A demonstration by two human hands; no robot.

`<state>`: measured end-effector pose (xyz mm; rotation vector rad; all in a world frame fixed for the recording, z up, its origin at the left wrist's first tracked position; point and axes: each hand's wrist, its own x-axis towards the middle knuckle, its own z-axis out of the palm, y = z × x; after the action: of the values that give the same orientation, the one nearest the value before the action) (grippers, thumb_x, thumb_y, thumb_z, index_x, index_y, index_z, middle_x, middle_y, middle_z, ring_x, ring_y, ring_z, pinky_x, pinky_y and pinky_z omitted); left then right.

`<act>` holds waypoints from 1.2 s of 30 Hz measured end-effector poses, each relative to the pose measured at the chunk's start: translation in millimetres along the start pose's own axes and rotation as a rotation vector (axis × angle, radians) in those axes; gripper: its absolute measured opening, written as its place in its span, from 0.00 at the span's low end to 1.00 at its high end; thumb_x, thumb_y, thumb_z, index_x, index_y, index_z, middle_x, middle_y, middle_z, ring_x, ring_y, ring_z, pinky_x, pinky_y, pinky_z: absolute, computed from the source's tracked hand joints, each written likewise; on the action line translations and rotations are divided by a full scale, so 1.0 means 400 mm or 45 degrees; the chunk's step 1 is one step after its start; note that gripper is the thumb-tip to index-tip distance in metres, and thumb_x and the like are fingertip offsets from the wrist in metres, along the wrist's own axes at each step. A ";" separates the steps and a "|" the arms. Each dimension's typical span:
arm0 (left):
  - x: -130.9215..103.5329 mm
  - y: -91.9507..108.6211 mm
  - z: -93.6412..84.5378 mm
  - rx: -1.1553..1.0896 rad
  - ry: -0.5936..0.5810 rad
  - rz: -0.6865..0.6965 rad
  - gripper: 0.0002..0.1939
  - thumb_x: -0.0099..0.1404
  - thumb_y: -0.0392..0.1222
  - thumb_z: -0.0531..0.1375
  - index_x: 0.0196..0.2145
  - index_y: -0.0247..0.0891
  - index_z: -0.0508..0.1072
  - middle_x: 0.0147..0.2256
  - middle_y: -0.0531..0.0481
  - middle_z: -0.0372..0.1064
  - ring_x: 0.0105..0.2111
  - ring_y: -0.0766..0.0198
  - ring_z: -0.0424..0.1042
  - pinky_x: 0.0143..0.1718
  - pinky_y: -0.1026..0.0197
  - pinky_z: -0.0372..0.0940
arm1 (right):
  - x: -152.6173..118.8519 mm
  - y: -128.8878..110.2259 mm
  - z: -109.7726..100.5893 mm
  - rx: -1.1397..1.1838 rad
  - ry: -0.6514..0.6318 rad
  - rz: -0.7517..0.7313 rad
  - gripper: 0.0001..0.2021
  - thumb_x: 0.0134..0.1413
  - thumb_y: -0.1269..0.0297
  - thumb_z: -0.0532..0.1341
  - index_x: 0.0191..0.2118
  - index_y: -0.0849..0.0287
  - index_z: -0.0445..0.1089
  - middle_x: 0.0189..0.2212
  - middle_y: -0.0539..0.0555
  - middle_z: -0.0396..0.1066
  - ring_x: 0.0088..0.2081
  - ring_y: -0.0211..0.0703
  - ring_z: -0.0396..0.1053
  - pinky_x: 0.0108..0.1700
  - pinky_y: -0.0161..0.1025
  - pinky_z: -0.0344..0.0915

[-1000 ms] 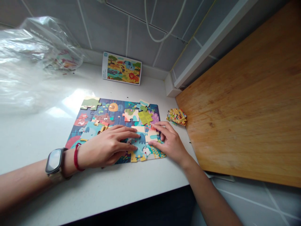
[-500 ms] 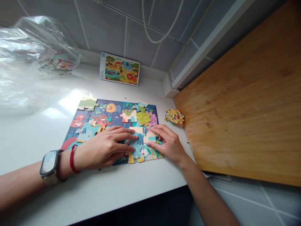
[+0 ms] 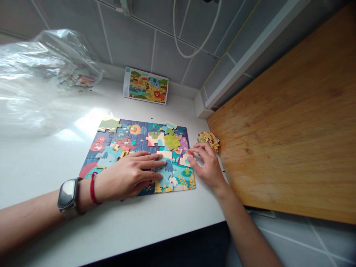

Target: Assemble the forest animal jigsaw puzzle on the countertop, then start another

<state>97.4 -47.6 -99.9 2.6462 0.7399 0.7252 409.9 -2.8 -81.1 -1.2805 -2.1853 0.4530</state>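
Observation:
A colourful jigsaw puzzle [image 3: 133, 137] lies on the white counter, with several loose pieces resting on top of it. My left hand [image 3: 130, 176] lies flat on the puzzle's lower middle, fingers pressing a blue piece [image 3: 166, 171]. My right hand [image 3: 207, 167] is at the puzzle's right edge, thumb and fingers pinching a cream and teal piece [image 3: 184, 158] that is tilted up off the puzzle. A watch and a red cord are on my left wrist.
A small pile of spare pieces [image 3: 209, 138] sits to the right of the puzzle, against a wooden board [image 3: 292, 122]. The picture card [image 3: 146, 85] leans on the tiled wall. A clear plastic bag [image 3: 41, 78] covers the counter's left.
My right hand has drawn back to the right and lifted the cream and teal piece from its place beside the blue piece. My left hand stays flat on the puzzle.

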 end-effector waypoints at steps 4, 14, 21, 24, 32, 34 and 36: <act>-0.001 0.001 0.004 0.072 0.013 0.019 0.16 0.70 0.34 0.59 0.53 0.42 0.79 0.64 0.45 0.71 0.66 0.46 0.69 0.65 0.44 0.67 | 0.006 0.018 0.007 0.045 0.085 0.030 0.08 0.67 0.59 0.63 0.42 0.55 0.79 0.44 0.57 0.73 0.48 0.49 0.74 0.54 0.46 0.73; 0.005 0.010 0.006 0.125 0.092 0.056 0.13 0.71 0.34 0.60 0.50 0.41 0.80 0.59 0.42 0.76 0.63 0.47 0.72 0.61 0.44 0.70 | 0.086 -0.053 0.051 0.014 0.029 -0.177 0.08 0.66 0.63 0.63 0.46 0.55 0.79 0.46 0.59 0.74 0.52 0.51 0.73 0.59 0.49 0.70; 0.004 0.012 0.003 0.128 0.075 0.037 0.13 0.70 0.35 0.60 0.49 0.41 0.81 0.58 0.42 0.76 0.62 0.44 0.72 0.58 0.43 0.71 | 0.229 -0.058 0.121 -0.195 -0.178 0.024 0.26 0.64 0.63 0.63 0.66 0.60 0.70 0.67 0.66 0.65 0.67 0.60 0.64 0.70 0.58 0.60; 0.003 0.006 0.006 0.120 0.086 0.018 0.12 0.70 0.36 0.61 0.49 0.41 0.81 0.58 0.43 0.76 0.62 0.47 0.72 0.60 0.44 0.70 | 0.221 -0.045 0.092 -0.228 -0.047 -0.008 0.24 0.65 0.61 0.63 0.64 0.57 0.72 0.66 0.65 0.67 0.67 0.59 0.64 0.71 0.60 0.60; 0.017 0.117 0.001 0.421 0.018 -0.208 0.11 0.69 0.36 0.61 0.47 0.33 0.80 0.65 0.31 0.68 0.65 0.37 0.66 0.60 0.39 0.65 | 0.006 0.062 -0.004 -0.484 0.496 0.082 0.18 0.66 0.60 0.61 0.57 0.56 0.77 0.60 0.65 0.69 0.65 0.62 0.64 0.68 0.66 0.62; 0.016 0.176 0.001 0.440 0.029 -0.193 0.16 0.72 0.39 0.59 0.53 0.32 0.78 0.63 0.32 0.69 0.64 0.37 0.67 0.60 0.38 0.63 | -0.025 0.092 0.007 -0.506 0.429 0.137 0.22 0.65 0.58 0.62 0.62 0.57 0.73 0.63 0.66 0.66 0.66 0.63 0.64 0.68 0.66 0.62; 0.011 0.227 0.004 0.415 0.021 -0.111 0.18 0.73 0.42 0.57 0.57 0.34 0.76 0.61 0.33 0.72 0.62 0.39 0.69 0.59 0.39 0.64 | -0.037 0.111 0.023 -0.505 0.401 0.167 0.26 0.65 0.56 0.61 0.65 0.58 0.70 0.65 0.67 0.64 0.67 0.63 0.62 0.68 0.67 0.61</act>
<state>137.6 -120.2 -62.7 2.8736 1.0509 0.6503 440.4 6.0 -116.8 -1.5867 -1.9866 -0.1405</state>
